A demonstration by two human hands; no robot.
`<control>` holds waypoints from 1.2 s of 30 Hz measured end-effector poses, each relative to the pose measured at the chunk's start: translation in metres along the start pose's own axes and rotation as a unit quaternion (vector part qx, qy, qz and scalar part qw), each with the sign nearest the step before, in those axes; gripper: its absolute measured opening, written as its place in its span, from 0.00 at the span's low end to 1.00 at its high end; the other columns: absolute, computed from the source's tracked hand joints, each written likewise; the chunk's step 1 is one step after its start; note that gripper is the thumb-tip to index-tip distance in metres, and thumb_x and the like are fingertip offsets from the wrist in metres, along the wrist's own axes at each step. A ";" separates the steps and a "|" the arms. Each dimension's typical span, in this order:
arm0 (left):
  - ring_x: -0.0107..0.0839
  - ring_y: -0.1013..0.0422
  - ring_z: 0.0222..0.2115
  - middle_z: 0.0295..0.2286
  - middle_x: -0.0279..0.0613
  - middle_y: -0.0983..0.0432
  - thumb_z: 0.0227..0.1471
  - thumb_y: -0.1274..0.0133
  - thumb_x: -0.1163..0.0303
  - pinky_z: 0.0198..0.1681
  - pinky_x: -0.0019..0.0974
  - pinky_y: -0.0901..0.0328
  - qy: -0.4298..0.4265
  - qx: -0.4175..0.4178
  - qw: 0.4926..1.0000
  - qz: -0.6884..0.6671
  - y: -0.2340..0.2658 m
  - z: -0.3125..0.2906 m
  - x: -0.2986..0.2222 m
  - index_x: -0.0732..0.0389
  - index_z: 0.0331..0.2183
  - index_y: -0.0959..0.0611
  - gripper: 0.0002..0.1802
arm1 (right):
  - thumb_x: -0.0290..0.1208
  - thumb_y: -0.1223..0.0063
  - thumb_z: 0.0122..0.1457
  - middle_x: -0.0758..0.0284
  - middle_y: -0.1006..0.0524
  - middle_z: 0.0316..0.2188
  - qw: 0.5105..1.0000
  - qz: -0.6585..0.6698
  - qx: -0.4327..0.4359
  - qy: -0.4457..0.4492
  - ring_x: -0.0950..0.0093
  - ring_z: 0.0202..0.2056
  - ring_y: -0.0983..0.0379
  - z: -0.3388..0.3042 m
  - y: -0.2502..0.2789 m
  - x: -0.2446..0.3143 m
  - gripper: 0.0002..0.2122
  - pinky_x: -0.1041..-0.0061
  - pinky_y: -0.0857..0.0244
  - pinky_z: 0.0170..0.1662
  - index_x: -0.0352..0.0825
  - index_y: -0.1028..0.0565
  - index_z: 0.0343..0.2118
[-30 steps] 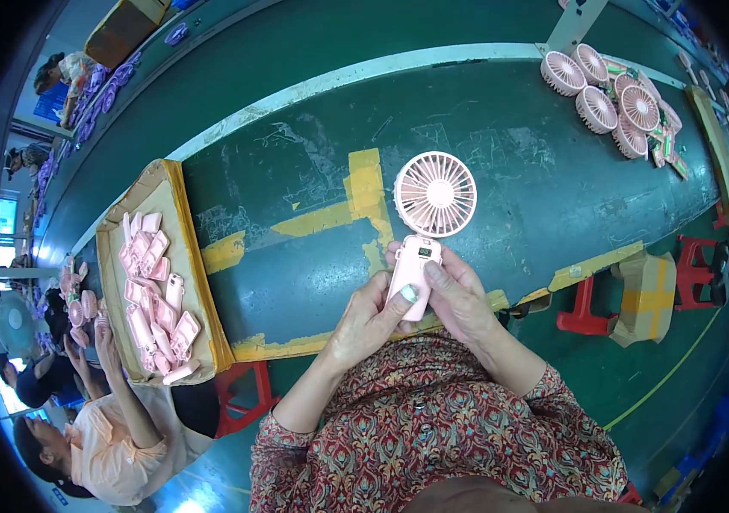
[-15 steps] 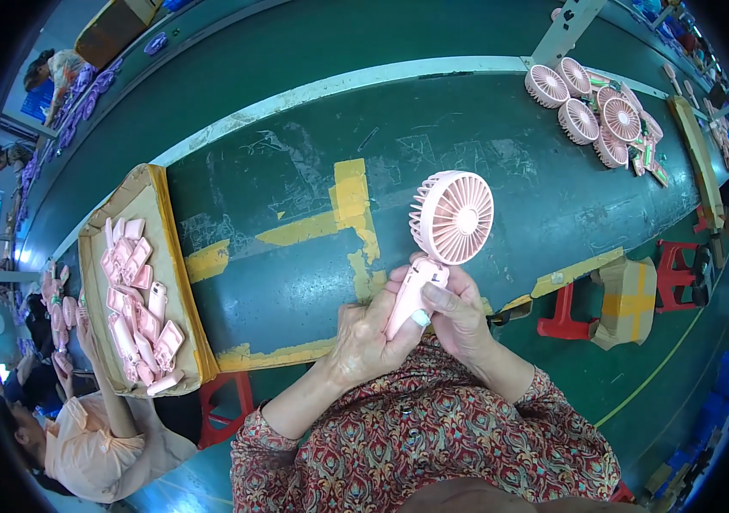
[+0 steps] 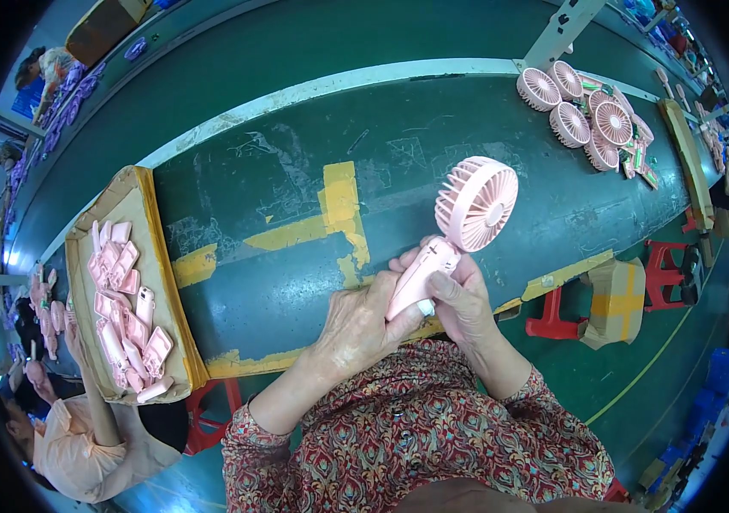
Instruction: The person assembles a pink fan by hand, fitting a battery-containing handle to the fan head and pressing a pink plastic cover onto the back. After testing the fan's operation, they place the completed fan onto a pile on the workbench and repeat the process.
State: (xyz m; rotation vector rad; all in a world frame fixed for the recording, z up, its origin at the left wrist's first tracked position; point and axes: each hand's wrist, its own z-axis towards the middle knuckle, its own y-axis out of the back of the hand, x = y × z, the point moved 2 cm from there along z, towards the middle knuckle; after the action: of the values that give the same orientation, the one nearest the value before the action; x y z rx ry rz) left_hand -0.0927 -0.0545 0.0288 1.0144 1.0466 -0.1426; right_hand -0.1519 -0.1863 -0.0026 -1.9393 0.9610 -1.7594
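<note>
I hold a pink handheld fan (image 3: 458,224) with both hands above the near edge of the green work table (image 3: 296,171). Its round grille head tilts up to the right, and its handle runs down to the left. My left hand (image 3: 363,325) wraps the lower handle from the left. My right hand (image 3: 460,299) grips the handle from the right, its thumb on the handle's front.
A cardboard tray (image 3: 138,282) of several pink handle shells lies at the table's left. Several finished pink fans (image 3: 582,107) lie at the far right. Yellow tape marks (image 3: 339,218) cross the table. A seated person (image 3: 73,445) is at lower left. Red stools (image 3: 552,321) and a cardboard box (image 3: 612,303) stand on the floor.
The fan has tilted from upright to leaning right, its head swinging to the right. Both hands kept hold of the handle and shifted slightly right.
</note>
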 end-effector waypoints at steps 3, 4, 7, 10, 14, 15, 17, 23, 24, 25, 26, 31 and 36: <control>0.50 0.29 0.14 0.12 0.49 0.30 0.44 0.45 0.65 0.19 0.47 0.33 -0.024 -0.024 0.999 -0.034 -0.004 0.000 0.002 0.67 0.27 0.32 0.17 | 0.31 0.44 0.54 0.58 0.28 0.42 0.998 0.053 0.006 0.029 0.65 0.46 0.30 0.000 -0.002 0.005 0.22 0.64 0.37 0.53 0.31 0.38 0.48; 0.50 0.29 0.14 0.12 0.49 0.30 0.44 0.45 0.65 0.19 0.47 0.33 -0.025 -0.024 0.999 -0.035 -0.005 0.000 0.004 0.67 0.27 0.32 0.17 | 0.33 0.41 0.51 0.59 0.28 0.40 0.998 0.058 -0.013 0.019 0.65 0.45 0.30 -0.001 -0.005 0.004 0.23 0.65 0.36 0.52 0.32 0.37 0.47; 0.46 0.30 0.13 0.12 0.48 0.30 0.42 0.44 0.67 0.17 0.44 0.34 -0.089 -0.068 0.994 -0.008 -0.008 -0.002 0.003 0.66 0.25 0.32 0.15 | 0.34 0.38 0.48 0.60 0.29 0.39 0.996 0.085 -0.031 0.002 0.66 0.43 0.29 -0.001 -0.003 0.002 0.25 0.65 0.36 0.52 0.32 0.37 0.46; 0.44 0.30 0.11 0.12 0.47 0.30 0.41 0.44 0.68 0.15 0.42 0.35 -0.125 -0.082 0.989 0.000 -0.009 0.001 0.003 0.65 0.25 0.32 0.14 | 0.34 0.38 0.48 0.61 0.29 0.39 0.994 0.101 -0.031 -0.006 0.66 0.43 0.29 -0.001 -0.002 0.002 0.25 0.65 0.36 0.52 0.32 0.37 0.46; 0.44 0.30 0.11 0.11 0.47 0.30 0.42 0.46 0.66 0.15 0.43 0.35 -0.091 -0.066 0.994 0.004 -0.005 0.007 0.002 0.65 0.24 0.31 0.14 | 0.35 0.38 0.49 0.62 0.29 0.38 0.996 0.069 -0.062 -0.008 0.67 0.43 0.29 0.003 -0.004 0.006 0.24 0.66 0.36 0.52 0.33 0.37 0.46; 0.44 0.30 0.11 0.11 0.47 0.30 0.43 0.46 0.65 0.14 0.43 0.36 -0.054 -0.032 0.998 0.006 -0.003 0.010 0.001 0.65 0.24 0.31 0.14 | 0.35 0.38 0.49 0.62 0.29 0.38 0.996 0.068 -0.062 -0.005 0.67 0.43 0.29 0.003 -0.004 0.009 0.24 0.66 0.36 0.52 0.33 0.37 0.46; 0.44 0.30 0.11 0.11 0.47 0.31 0.43 0.47 0.65 0.14 0.43 0.36 -0.056 -0.024 0.998 0.005 -0.001 0.010 -0.002 0.65 0.24 0.31 0.14 | 0.35 0.39 0.50 0.63 0.29 0.37 0.995 0.078 -0.063 0.003 0.67 0.42 0.28 0.003 -0.004 0.013 0.24 0.67 0.36 0.51 0.32 0.36 0.46; 0.43 0.31 0.10 0.11 0.48 0.30 0.44 0.48 0.65 0.14 0.43 0.36 -0.101 -0.043 0.994 0.011 -0.008 0.008 -0.001 0.65 0.24 0.31 0.14 | 0.36 0.42 0.52 0.63 0.29 0.36 0.996 0.085 -0.040 0.005 0.68 0.40 0.28 0.005 0.003 0.005 0.22 0.68 0.34 0.49 0.31 0.36 0.45; 0.43 0.31 0.10 0.10 0.48 0.31 0.44 0.48 0.65 0.14 0.43 0.36 -0.107 -0.050 0.993 0.009 -0.008 0.008 -0.001 0.66 0.24 0.31 0.14 | 0.36 0.42 0.52 0.63 0.29 0.36 0.995 0.090 -0.030 0.001 0.68 0.39 0.28 0.006 0.004 0.006 0.22 0.68 0.34 0.49 0.31 0.36 0.45; 0.43 0.31 0.10 0.10 0.48 0.31 0.44 0.48 0.65 0.14 0.43 0.36 -0.108 -0.051 0.993 0.009 -0.009 0.009 -0.001 0.66 0.24 0.31 0.14 | 0.36 0.42 0.52 0.63 0.29 0.36 0.996 0.090 -0.029 0.001 0.68 0.39 0.28 0.007 0.003 0.006 0.22 0.68 0.34 0.49 0.31 0.36 0.45; 0.44 0.31 0.10 0.10 0.48 0.30 0.45 0.47 0.65 0.14 0.43 0.36 -0.095 -0.053 0.994 -0.004 -0.010 0.009 0.000 0.66 0.24 0.31 0.14 | 0.37 0.42 0.52 0.64 0.29 0.36 0.996 0.082 -0.045 -0.001 0.69 0.40 0.28 0.007 0.001 0.007 0.23 0.67 0.35 0.49 0.31 0.37 0.46; 0.47 0.29 0.13 0.13 0.49 0.29 0.47 0.48 0.64 0.17 0.44 0.34 -0.059 -0.053 0.997 -0.012 -0.015 0.013 0.005 0.66 0.27 0.31 0.14 | 0.39 0.42 0.53 0.61 0.29 0.40 0.996 0.073 -0.036 0.030 0.68 0.44 0.30 0.011 0.001 0.006 0.26 0.67 0.36 0.51 0.31 0.38 0.49; 0.47 0.27 0.21 0.20 0.51 0.26 0.54 0.52 0.60 0.25 0.45 0.33 0.048 -0.004 0.988 -0.147 -0.021 0.019 0.029 0.65 0.36 0.29 0.17 | 0.33 0.48 0.56 0.57 0.30 0.48 1.000 -0.022 -0.003 0.019 0.68 0.50 0.32 0.018 0.009 0.004 0.22 0.68 0.38 0.53 0.31 0.39 0.51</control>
State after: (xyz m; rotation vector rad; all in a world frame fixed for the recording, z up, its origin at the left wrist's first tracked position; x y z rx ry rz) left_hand -0.0767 -0.0705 -0.0043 0.8621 1.2816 -0.3334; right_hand -0.1368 -0.1988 -0.0090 -1.9515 0.9435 -1.8269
